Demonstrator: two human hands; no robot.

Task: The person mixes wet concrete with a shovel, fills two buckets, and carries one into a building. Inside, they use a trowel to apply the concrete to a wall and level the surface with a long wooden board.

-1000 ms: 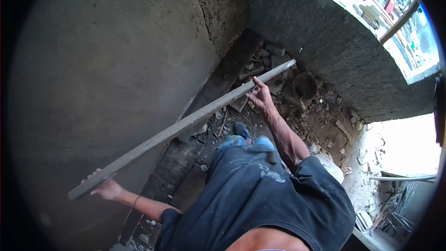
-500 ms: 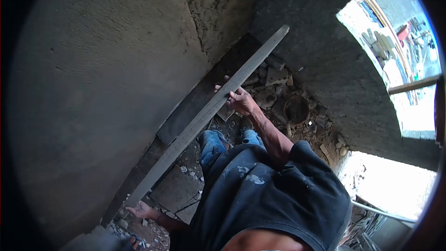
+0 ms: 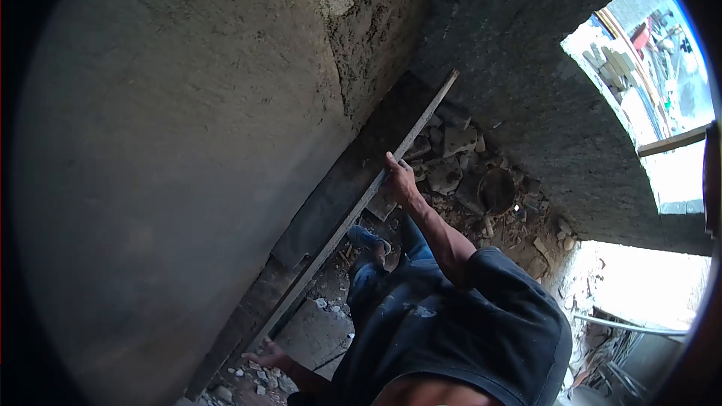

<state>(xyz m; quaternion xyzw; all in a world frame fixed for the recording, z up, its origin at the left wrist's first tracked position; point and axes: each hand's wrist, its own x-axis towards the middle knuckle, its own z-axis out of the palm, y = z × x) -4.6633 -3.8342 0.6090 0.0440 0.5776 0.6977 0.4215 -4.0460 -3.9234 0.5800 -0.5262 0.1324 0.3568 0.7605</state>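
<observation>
A long, narrow wooden board [image 3: 340, 234] runs diagonally through the view, turned with its thin edge towards me. My right hand [image 3: 402, 182] is closed round it above the middle, thumb along the upper side. Close to the lower end, my left hand [image 3: 272, 356] holds the board from the near side, its fingers partly lost in shadow. A wide dark strip [image 3: 320, 214] lies behind the board, along the foot of the wall.
A rough plastered wall [image 3: 165, 150] rises on the left, and a darker wall [image 3: 519, 60] stands at the right with a bright window opening. Broken rubble [image 3: 459, 139] and a round pan-like container [image 3: 498, 189] lie on the floor. Thin rods or pipes [image 3: 624, 376] are at lower right.
The board has rolled from its broad face to its thin edge, and its upper end has dropped slightly. My right hand now grips from above; my left hand has shifted to the right.
</observation>
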